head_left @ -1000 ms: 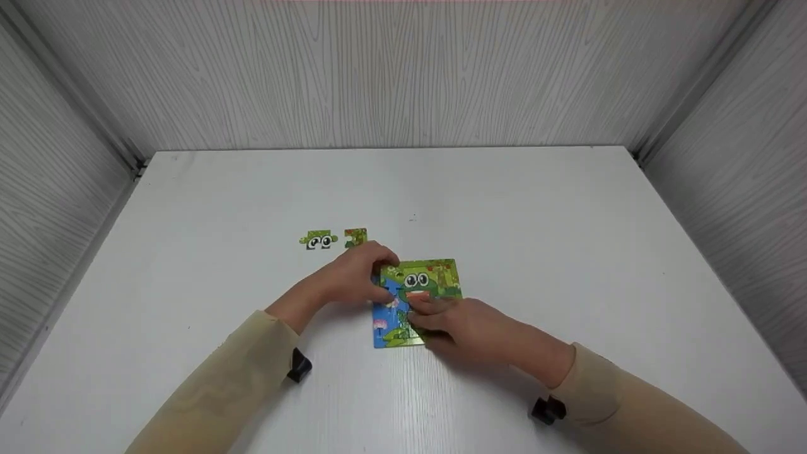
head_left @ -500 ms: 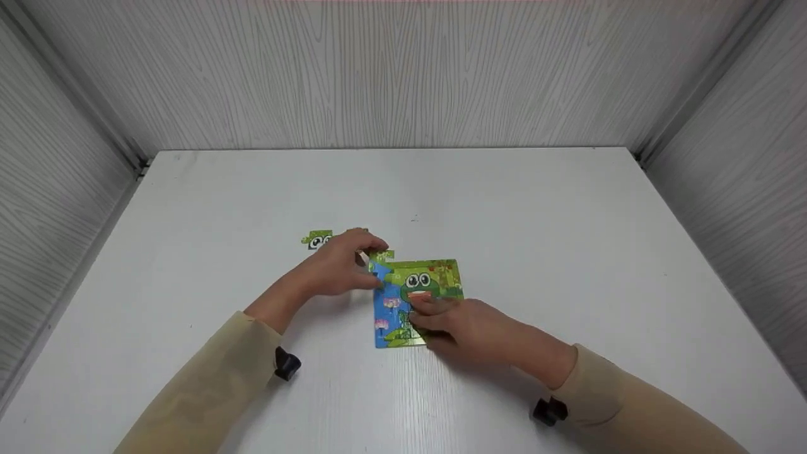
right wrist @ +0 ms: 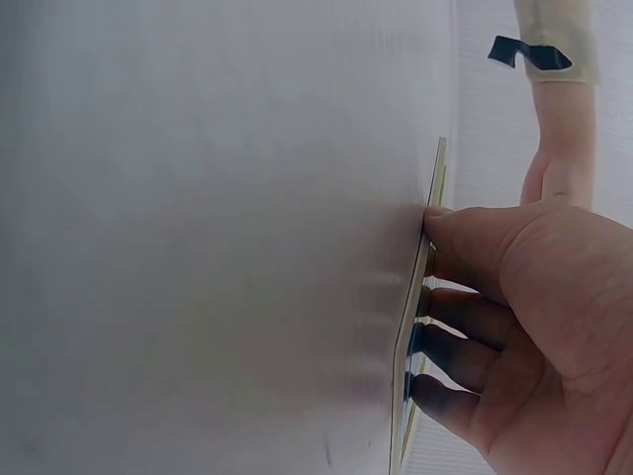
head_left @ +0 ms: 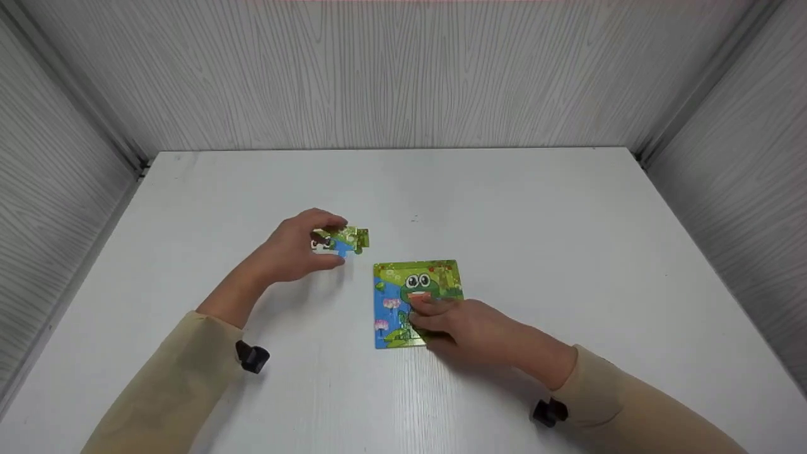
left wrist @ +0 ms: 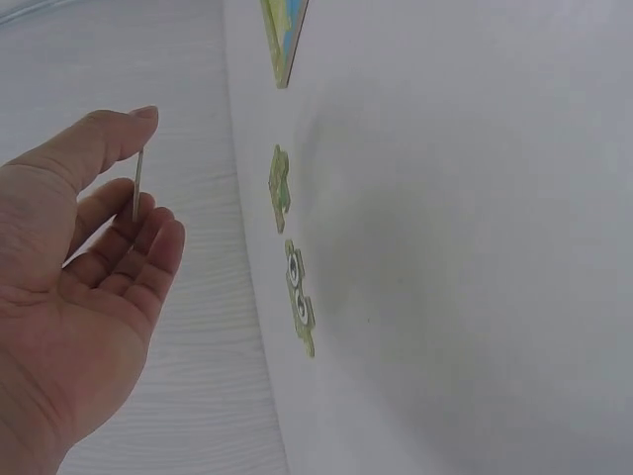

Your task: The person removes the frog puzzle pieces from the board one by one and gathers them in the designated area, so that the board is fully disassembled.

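My left hand pinches a green-and-blue jigsaw piece between thumb and fingers, raised to the left of the frog puzzle board. In the left wrist view the held piece shows edge-on. Beneath it on the table lie a loose green piece and a loose piece with two cartoon eyes, both partly covered in the head view. My right hand rests its fingertips on the lower right of the board, thumb by the near edge, covering that corner and part of the picture.
The white table has its back edge against a grey wood-grain panel. Similar panels stand at both sides. A black clip sits at the left cuff and another black clip at the right cuff.
My left hand has carried the green-and-blue piece left from the board's upper left corner, over towards the loose pieces. That corner now shows uncovered. The right hand and the board have stayed put.
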`<state>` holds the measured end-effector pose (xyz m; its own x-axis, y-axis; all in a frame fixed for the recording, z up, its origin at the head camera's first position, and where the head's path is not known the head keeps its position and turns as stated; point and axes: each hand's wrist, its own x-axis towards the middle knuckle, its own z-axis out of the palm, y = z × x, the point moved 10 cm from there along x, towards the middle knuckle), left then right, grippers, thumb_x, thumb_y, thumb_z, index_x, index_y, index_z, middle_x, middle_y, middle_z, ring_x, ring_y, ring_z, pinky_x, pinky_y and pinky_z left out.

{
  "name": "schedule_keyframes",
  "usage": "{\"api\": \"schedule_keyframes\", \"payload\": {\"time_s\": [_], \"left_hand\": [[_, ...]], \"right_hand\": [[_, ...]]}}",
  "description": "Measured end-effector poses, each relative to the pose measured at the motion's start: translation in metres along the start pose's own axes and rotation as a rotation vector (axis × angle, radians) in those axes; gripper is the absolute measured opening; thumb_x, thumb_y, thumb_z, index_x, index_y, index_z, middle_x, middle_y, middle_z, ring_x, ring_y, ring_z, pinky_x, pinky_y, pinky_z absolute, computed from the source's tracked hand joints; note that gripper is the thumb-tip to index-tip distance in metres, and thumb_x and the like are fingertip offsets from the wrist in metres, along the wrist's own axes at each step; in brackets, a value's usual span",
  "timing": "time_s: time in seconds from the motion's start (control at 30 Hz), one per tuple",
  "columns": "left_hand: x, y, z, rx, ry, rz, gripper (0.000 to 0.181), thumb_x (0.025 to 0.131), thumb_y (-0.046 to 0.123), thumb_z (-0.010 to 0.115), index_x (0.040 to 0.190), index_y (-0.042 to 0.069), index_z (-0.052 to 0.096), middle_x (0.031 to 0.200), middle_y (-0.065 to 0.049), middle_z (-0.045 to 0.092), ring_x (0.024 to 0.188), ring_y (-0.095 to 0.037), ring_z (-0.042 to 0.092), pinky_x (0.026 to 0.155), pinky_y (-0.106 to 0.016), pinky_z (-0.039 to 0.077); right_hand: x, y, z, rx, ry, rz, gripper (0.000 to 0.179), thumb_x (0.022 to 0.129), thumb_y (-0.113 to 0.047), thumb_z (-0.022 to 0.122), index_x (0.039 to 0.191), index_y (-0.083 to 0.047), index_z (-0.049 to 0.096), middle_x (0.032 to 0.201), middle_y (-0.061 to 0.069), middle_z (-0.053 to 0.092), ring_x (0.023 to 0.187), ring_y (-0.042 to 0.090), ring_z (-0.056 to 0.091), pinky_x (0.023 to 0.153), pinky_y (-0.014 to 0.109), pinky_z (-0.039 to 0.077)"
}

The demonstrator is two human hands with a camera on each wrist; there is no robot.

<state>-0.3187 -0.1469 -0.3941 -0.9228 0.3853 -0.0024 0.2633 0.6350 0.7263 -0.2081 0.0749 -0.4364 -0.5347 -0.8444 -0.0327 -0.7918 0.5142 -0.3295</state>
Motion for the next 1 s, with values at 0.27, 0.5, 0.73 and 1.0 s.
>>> {"api": "schedule_keyframes", "payload": {"time_s": [0.27,0.5,0.73,1.0], "left_hand": [[-0.01,-0.025,-0.031,0.016,0.049,-0.041,0.064,0.093,0.012,0.083,0.15,0.003,0.055,0.146,-0.013,0.059,0.133,-0.035,0.057,0.114,-0.051,0.044],[-0.017,-0.052,-0.048,0.022,0.084,-0.134,0.064,0.095,0.014,0.081,0.153,0.006,0.053,0.152,-0.015,0.054,0.139,-0.039,0.053,0.115,-0.051,0.044],[-0.021,-0.076,-0.053,0.007,0.069,-0.198,0.065,0.097,0.016,0.078,0.155,0.006,0.05,0.156,-0.016,0.051,0.145,-0.042,0.047,0.117,-0.054,0.04],[-0.023,-0.099,-0.05,0.0,0.051,-0.239,0.065,0.098,0.015,0.076,0.156,0.004,0.049,0.157,-0.018,0.05,0.147,-0.043,0.044,0.119,-0.054,0.037]], "right_hand": [[0.001,0.002,0.002,0.0,-0.007,0.008,0.049,0.107,-0.022,0.066,0.153,-0.009,0.057,0.164,0.012,0.042,0.149,0.026,0.043,0.108,0.047,0.05],[0.002,0.002,0.004,-0.014,-0.01,0.004,0.048,0.107,-0.023,0.066,0.152,-0.009,0.058,0.163,0.013,0.044,0.149,0.026,0.044,0.106,0.047,0.052],[0.0,0.002,0.003,-0.01,-0.015,0.017,0.048,0.107,-0.022,0.065,0.153,-0.009,0.058,0.164,0.012,0.042,0.149,0.026,0.044,0.108,0.048,0.05],[-0.001,0.0,0.001,-0.016,-0.004,0.004,0.048,0.107,-0.021,0.066,0.152,-0.008,0.058,0.163,0.013,0.043,0.148,0.027,0.045,0.108,0.047,0.05]]}}
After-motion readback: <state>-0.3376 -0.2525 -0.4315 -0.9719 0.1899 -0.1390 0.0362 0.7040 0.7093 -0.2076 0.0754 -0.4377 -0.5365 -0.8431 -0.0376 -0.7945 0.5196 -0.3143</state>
